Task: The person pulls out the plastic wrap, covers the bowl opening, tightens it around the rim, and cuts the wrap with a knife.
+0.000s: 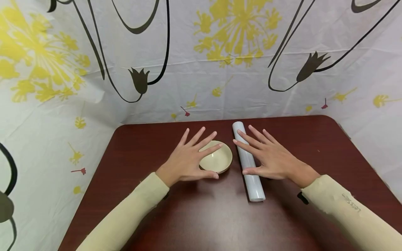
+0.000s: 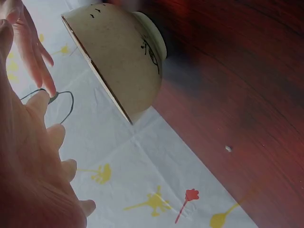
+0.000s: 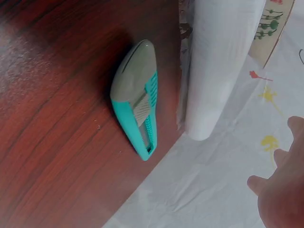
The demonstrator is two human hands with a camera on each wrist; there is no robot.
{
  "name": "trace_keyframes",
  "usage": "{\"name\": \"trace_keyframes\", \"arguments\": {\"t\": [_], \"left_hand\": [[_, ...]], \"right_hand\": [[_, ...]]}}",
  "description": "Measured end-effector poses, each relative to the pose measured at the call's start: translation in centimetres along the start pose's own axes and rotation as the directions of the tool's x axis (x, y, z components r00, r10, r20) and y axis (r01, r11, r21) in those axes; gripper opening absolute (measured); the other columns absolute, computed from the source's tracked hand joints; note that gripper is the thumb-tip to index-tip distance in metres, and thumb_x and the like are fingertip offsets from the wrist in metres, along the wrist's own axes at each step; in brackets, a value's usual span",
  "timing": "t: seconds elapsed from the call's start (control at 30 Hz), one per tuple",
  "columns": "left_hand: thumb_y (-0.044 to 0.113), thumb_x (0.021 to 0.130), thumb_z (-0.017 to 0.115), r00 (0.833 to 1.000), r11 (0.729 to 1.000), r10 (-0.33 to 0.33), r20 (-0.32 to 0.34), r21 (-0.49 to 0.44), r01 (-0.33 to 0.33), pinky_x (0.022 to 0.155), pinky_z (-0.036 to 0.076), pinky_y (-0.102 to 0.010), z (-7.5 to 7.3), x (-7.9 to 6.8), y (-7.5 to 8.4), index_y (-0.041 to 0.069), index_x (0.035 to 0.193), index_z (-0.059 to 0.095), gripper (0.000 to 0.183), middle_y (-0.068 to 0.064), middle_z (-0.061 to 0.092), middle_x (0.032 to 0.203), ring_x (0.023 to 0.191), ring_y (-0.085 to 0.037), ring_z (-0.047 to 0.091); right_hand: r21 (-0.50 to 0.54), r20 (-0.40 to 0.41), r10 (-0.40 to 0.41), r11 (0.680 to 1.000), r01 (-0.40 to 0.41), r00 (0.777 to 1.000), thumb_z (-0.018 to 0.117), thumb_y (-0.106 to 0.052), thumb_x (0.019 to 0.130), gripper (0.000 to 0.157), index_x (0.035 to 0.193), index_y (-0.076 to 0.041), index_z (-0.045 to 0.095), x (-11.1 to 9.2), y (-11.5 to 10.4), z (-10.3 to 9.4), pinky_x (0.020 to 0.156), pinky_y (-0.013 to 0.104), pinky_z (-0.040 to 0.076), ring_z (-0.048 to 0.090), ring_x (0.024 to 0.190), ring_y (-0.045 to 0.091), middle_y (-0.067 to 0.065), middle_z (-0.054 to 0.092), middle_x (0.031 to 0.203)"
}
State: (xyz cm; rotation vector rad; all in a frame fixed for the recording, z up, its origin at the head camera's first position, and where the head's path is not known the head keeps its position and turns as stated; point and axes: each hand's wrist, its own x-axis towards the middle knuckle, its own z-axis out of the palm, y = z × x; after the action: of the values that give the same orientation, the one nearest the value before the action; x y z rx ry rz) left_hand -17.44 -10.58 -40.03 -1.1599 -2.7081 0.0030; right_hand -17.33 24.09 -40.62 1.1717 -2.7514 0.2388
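Observation:
My left hand [image 1: 187, 160], fingers spread straight, hovers over the left side of a cream bowl [image 1: 221, 158]. In the left wrist view, the bowl [image 2: 116, 59] shows dark painted marks outside and a brown rim, apart from the hand. Above a roll of clear plastic wrap [image 1: 255, 188] hangs my right hand [image 1: 274, 158], also spread and holding nothing. The right wrist view has the wrap roll [image 3: 216, 71] lying beside a teal and grey utility knife [image 3: 134, 102]. From the head view, that knife is hidden beneath the right hand.
Everything lies on a dark red-brown wooden table [image 1: 207, 223] with a rounded far corner. A white cloth [image 1: 188, 69] printed with yellow flowers and dark stems hangs behind and along the sides. A small pale speck [image 2: 228, 148] lies on the tabletop.

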Motion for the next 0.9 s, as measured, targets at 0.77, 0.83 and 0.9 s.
{"name": "trace_keyframes", "arguments": {"t": [0.77, 0.83, 0.9], "left_hand": [[0.089, 0.092, 0.056, 0.998, 0.996, -0.063, -0.013, -0.067, 0.062, 0.13, 0.004, -0.071, 1.0, -2.9, -2.3, 0.038, 0.173, 0.037, 0.097, 0.005, 0.02, 0.183, 0.17, -0.03, 0.005], [0.089, 0.092, 0.056, 0.997, 0.994, -0.075, -0.014, -0.079, 0.074, 0.129, 0.003, -0.071, 1.1, -3.3, -2.6, 0.037, 0.173, 0.039, 0.097, 0.004, 0.022, 0.183, 0.169, -0.031, 0.007], [0.088, 0.092, 0.057, 0.996, 0.993, -0.088, -0.012, -0.084, 0.087, 0.129, 0.003, -0.071, 1.2, -3.6, -2.9, 0.037, 0.172, 0.04, 0.096, 0.004, 0.022, 0.182, 0.169, -0.032, 0.009]], "right_hand": [[0.002, -0.02, 0.105, 0.994, -0.105, 0.994, 0.075, -0.068, 0.096, 0.099, 0.175, -0.029, 0.033, -3.5, 2.4, 0.1, 0.13, 0.068, 0.012, 0.006, 0.169, 0.038, 0.0, 0.016, 0.184], [0.003, -0.028, 0.113, 0.994, -0.113, 0.993, 0.076, -0.068, 0.095, 0.099, 0.175, -0.029, 0.033, -3.9, 2.8, 0.2, 0.13, 0.069, 0.012, 0.006, 0.169, 0.038, 0.001, 0.017, 0.184], [0.003, -0.039, 0.122, 0.993, -0.122, 0.992, 0.077, -0.067, 0.095, 0.099, 0.175, -0.029, 0.034, -4.4, 3.1, 0.2, 0.13, 0.068, 0.013, 0.007, 0.169, 0.038, 0.001, 0.018, 0.184]]}}
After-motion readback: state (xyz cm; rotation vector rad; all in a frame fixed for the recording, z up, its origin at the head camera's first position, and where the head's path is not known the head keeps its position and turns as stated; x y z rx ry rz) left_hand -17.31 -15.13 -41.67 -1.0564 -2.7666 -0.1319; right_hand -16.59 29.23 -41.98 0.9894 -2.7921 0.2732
